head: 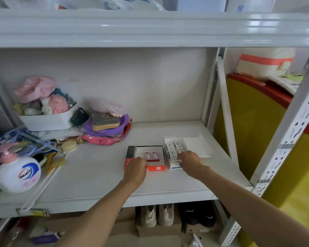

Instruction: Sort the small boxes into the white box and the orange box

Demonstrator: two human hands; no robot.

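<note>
An orange box [156, 168] lies open on the white shelf [96, 168], with two small red-and-white boxes [152, 155] side by side inside it. My left hand [136, 168] grips its front left corner. To the right stands the white box [174, 165], its lid flap [196, 145] folded back, holding several small white-and-blue boxes [173, 146]. My right hand [190, 161] rests on the white box's front edge, fingers curled over it. What the fingers hold underneath is hidden.
A white basket of soft items [48, 120], a purple pile with a tan case [105, 122] and a hand-soap bottle [17, 172] crowd the shelf's left side. A shelf beam [150, 29] runs overhead. A perforated upright [282, 143] stands right. Shoes [157, 214] sit below.
</note>
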